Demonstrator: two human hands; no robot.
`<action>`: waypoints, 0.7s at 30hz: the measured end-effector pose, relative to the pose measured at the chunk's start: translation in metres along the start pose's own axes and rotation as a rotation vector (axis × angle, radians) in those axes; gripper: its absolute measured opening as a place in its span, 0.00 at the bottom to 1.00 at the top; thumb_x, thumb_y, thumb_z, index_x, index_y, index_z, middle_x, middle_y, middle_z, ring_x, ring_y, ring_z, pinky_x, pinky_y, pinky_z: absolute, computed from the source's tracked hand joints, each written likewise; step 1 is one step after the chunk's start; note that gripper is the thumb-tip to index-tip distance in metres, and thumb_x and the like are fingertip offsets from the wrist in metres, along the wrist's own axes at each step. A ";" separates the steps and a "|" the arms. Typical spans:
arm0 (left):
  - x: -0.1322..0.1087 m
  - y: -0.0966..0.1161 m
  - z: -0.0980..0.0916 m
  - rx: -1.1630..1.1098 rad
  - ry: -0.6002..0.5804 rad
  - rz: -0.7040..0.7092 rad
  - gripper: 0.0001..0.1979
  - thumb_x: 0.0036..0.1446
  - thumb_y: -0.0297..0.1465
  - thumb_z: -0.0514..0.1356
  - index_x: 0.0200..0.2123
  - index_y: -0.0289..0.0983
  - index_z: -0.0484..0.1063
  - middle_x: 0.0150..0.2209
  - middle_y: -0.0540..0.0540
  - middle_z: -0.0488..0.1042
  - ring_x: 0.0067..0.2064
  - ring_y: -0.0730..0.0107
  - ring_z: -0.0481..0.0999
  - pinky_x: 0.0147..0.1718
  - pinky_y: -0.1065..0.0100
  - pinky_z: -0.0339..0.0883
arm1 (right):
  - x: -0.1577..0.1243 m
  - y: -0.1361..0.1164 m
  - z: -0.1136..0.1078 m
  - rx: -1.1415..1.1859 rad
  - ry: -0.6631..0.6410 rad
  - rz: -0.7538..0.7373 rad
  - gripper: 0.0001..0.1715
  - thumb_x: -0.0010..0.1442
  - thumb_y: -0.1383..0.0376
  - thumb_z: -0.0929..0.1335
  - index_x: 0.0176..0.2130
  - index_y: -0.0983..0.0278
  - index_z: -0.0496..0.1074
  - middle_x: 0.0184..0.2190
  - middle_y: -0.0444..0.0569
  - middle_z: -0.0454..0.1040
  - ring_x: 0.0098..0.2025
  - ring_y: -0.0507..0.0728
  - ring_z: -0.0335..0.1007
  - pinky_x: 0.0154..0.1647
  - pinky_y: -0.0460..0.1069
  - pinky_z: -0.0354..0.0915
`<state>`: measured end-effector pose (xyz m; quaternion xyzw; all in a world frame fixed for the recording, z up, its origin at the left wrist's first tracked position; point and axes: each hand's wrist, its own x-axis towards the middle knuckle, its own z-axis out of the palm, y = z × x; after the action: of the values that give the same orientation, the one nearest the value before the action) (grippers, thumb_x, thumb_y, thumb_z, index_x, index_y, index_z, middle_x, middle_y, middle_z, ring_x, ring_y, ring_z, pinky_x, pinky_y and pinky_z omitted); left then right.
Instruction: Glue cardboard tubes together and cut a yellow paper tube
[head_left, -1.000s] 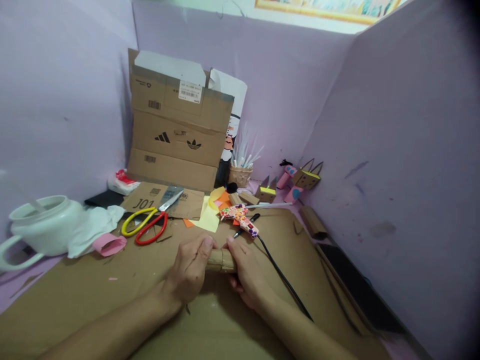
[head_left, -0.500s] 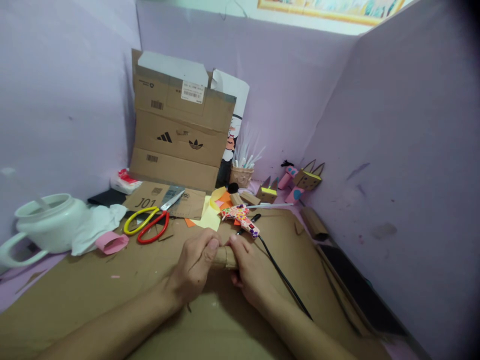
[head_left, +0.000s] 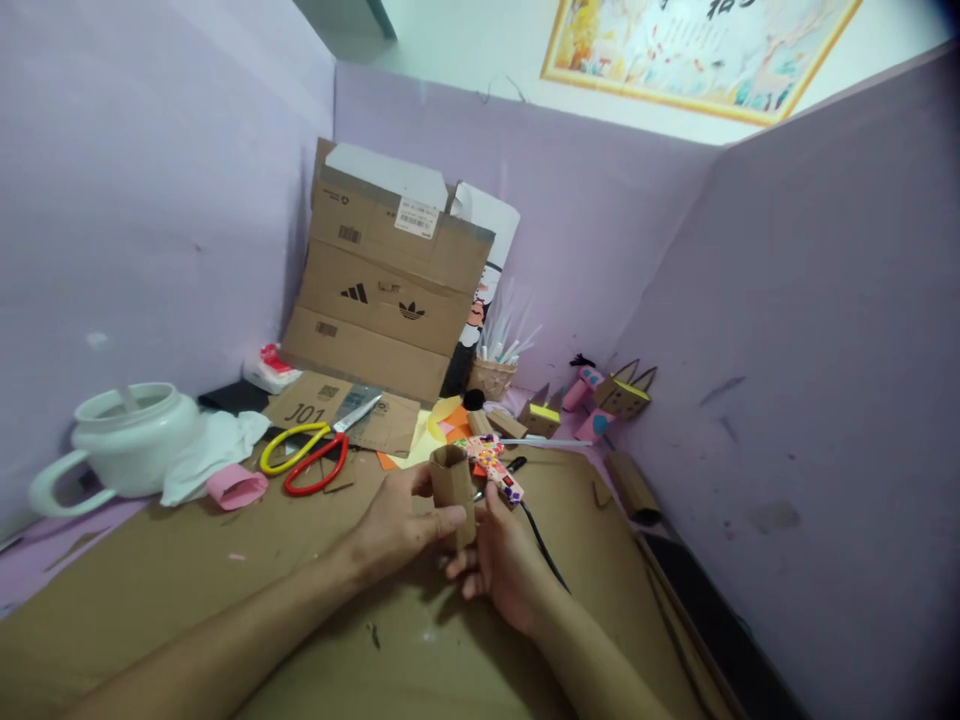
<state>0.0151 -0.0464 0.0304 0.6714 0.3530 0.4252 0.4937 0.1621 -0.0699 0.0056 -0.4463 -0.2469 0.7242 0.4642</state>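
A brown cardboard tube [head_left: 452, 488] stands upright above the cardboard-covered table, its open end facing up. My left hand [head_left: 396, 528] grips it from the left, with the thumb across the front and the fingers behind. On the other side, my right hand [head_left: 508, 565] is held close to the tube's lower part with its fingers apart; whether a fingertip touches the tube is unclear. Just behind the hands lies a flower-patterned glue gun [head_left: 495, 470] with a black cord. Scissors [head_left: 319, 450] with one yellow and one red handle lie to the left.
A white teapot-like pot [head_left: 135, 440], a white cloth [head_left: 210, 455] and a pink paper roll [head_left: 236, 487] stand left. Behind are a propped cardboard sheet [head_left: 390, 270] and a pot of white sticks [head_left: 491, 378]. Cardboard animal figures [head_left: 622, 393] sit back right, near a dark panel [head_left: 697, 610].
The tube has turned from lying sideways between both hands to upright in my left hand. My right hand has loosened and spread its fingers. The view has tilted up.
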 end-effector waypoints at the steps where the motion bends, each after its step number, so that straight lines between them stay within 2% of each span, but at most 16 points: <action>1: 0.000 0.002 -0.003 0.003 0.003 -0.011 0.17 0.44 0.37 0.62 0.37 0.33 0.73 0.37 0.40 0.77 0.39 0.58 0.75 0.36 0.64 0.67 | 0.000 -0.001 -0.003 -0.062 0.079 -0.158 0.31 0.56 0.41 0.59 0.37 0.64 0.70 0.25 0.48 0.74 0.19 0.51 0.69 0.11 0.41 0.60; 3: 0.000 0.006 -0.007 0.065 -0.011 -0.033 0.17 0.43 0.36 0.64 0.37 0.33 0.74 0.37 0.41 0.78 0.39 0.58 0.75 0.36 0.64 0.67 | -0.002 -0.005 -0.008 -0.197 0.154 -0.453 0.28 0.51 0.44 0.66 0.40 0.63 0.71 0.35 0.51 0.75 0.31 0.54 0.72 0.23 0.44 0.67; 5: -0.001 0.010 -0.009 0.178 -0.033 -0.045 0.16 0.43 0.35 0.64 0.36 0.33 0.75 0.34 0.44 0.78 0.37 0.59 0.75 0.35 0.66 0.66 | -0.005 -0.008 -0.010 -0.356 0.052 -0.633 0.29 0.47 0.50 0.71 0.45 0.62 0.71 0.42 0.52 0.74 0.41 0.57 0.71 0.36 0.49 0.68; 6: -0.002 0.011 -0.008 0.237 -0.055 -0.049 0.15 0.44 0.35 0.64 0.35 0.33 0.76 0.33 0.45 0.78 0.36 0.60 0.74 0.34 0.67 0.66 | -0.007 -0.008 -0.011 -0.426 -0.013 -0.665 0.29 0.46 0.53 0.73 0.46 0.62 0.71 0.43 0.52 0.74 0.41 0.58 0.70 0.39 0.50 0.67; 8: -0.003 0.012 -0.006 0.304 -0.108 -0.059 0.14 0.46 0.35 0.62 0.36 0.34 0.77 0.32 0.46 0.77 0.35 0.61 0.74 0.31 0.69 0.65 | -0.008 -0.008 -0.010 -0.503 -0.073 -0.654 0.26 0.46 0.58 0.73 0.45 0.63 0.72 0.40 0.51 0.75 0.38 0.58 0.71 0.39 0.51 0.66; 9: -0.004 0.011 -0.005 0.292 -0.137 -0.060 0.15 0.46 0.35 0.62 0.37 0.34 0.76 0.33 0.46 0.77 0.36 0.61 0.74 0.31 0.69 0.65 | -0.008 -0.007 -0.010 -0.510 -0.058 -0.640 0.23 0.47 0.59 0.73 0.43 0.64 0.73 0.37 0.50 0.76 0.36 0.58 0.71 0.38 0.51 0.66; 12: -0.002 0.006 -0.002 0.101 -0.211 -0.096 0.17 0.43 0.31 0.62 0.40 0.34 0.75 0.36 0.45 0.77 0.37 0.61 0.74 0.33 0.68 0.66 | -0.007 -0.005 -0.009 -0.485 0.018 -0.630 0.16 0.48 0.60 0.72 0.36 0.66 0.74 0.31 0.49 0.75 0.34 0.57 0.70 0.36 0.50 0.65; 15: 0.000 0.000 0.001 -0.050 -0.206 -0.157 0.17 0.40 0.29 0.61 0.37 0.31 0.75 0.33 0.44 0.77 0.34 0.63 0.74 0.33 0.67 0.66 | -0.006 -0.004 -0.010 -0.462 0.005 -0.651 0.16 0.49 0.59 0.72 0.36 0.66 0.74 0.31 0.49 0.76 0.35 0.57 0.70 0.37 0.50 0.65; 18: 0.000 -0.004 0.004 -0.045 -0.174 -0.182 0.14 0.39 0.28 0.61 0.34 0.30 0.75 0.31 0.45 0.77 0.33 0.63 0.74 0.32 0.67 0.66 | -0.006 -0.002 -0.011 -0.468 -0.002 -0.651 0.17 0.48 0.59 0.72 0.38 0.66 0.74 0.34 0.50 0.77 0.36 0.58 0.71 0.38 0.51 0.66; 21: -0.002 -0.008 0.008 -0.016 -0.134 -0.199 0.10 0.41 0.28 0.60 0.30 0.31 0.75 0.29 0.46 0.76 0.33 0.62 0.74 0.33 0.65 0.66 | -0.005 0.002 -0.010 -0.471 0.074 -0.620 0.16 0.47 0.60 0.73 0.36 0.66 0.76 0.32 0.51 0.78 0.33 0.58 0.72 0.35 0.50 0.67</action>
<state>0.0210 -0.0484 0.0208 0.6560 0.3809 0.3309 0.5613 0.1711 -0.0759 0.0014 -0.4706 -0.5126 0.4567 0.5543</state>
